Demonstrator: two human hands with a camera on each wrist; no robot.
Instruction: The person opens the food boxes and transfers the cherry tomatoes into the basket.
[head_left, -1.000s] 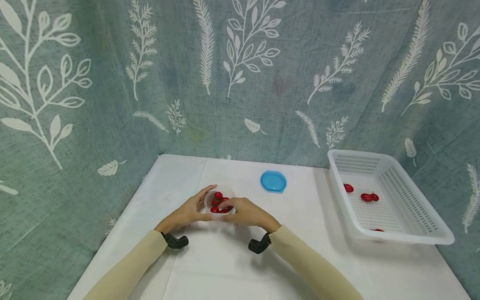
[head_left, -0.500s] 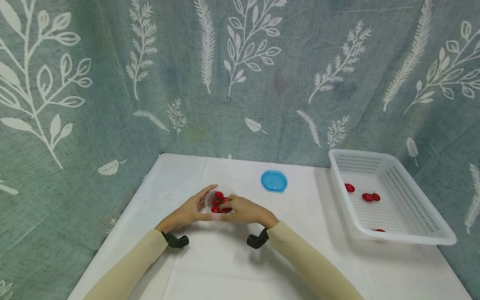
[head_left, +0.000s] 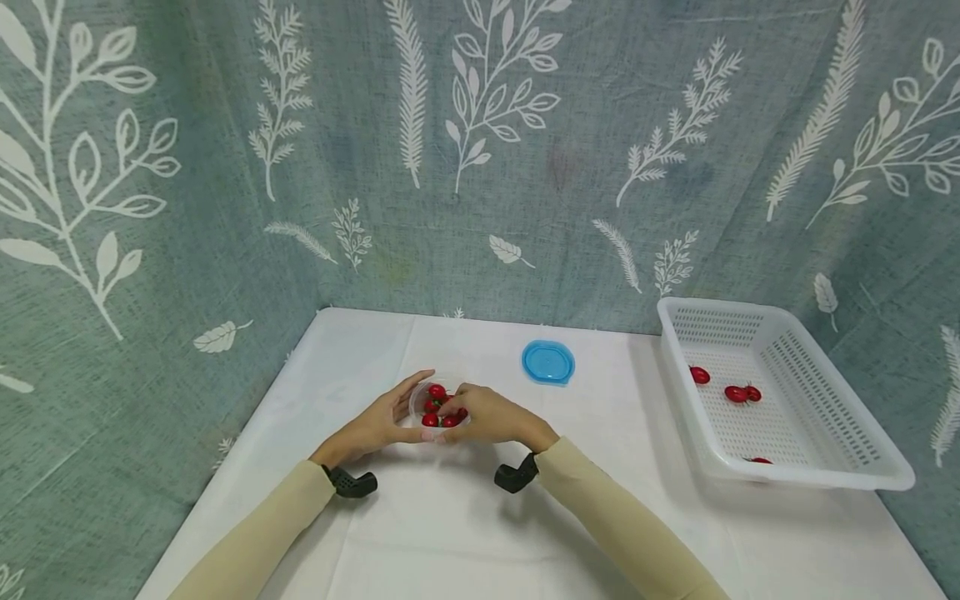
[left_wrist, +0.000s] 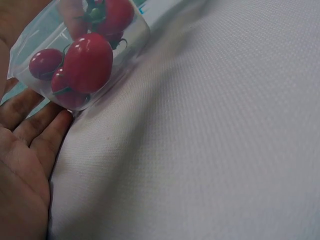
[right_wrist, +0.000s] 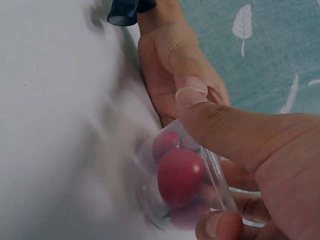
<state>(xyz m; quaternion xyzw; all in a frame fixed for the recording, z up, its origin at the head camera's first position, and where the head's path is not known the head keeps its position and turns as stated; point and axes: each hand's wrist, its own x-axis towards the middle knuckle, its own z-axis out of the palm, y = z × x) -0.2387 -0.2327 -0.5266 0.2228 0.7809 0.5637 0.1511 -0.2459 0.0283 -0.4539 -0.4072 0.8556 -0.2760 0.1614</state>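
Observation:
A small clear plastic container (head_left: 437, 403) of red cherry tomatoes (head_left: 436, 390) stands on the white table (head_left: 450, 533), between both hands. My left hand (head_left: 384, 419) cups its left side, fingers curved round the far wall and thumb on the near side. My right hand (head_left: 483, 415) grips the right side, fingers reaching over the rim onto the tomatoes. In the right wrist view the thumb (right_wrist: 220, 130) lies across the container (right_wrist: 185, 180), with a fingertip (right_wrist: 215, 225) under it. The left wrist view shows the container (left_wrist: 85, 55) tilted above my left fingers (left_wrist: 30, 145).
A round blue lid (head_left: 548, 362) lies flat behind and to the right of the container. A white perforated basket (head_left: 817, 467) holding several cherry tomatoes (head_left: 735, 393) stands at the table's right edge. A leaf-patterned cloth backdrop (head_left: 480, 167) closes off the back and sides.
My right hand has slid slightly left, its fingers further over the container's rim. The left hand and container have hardly moved.

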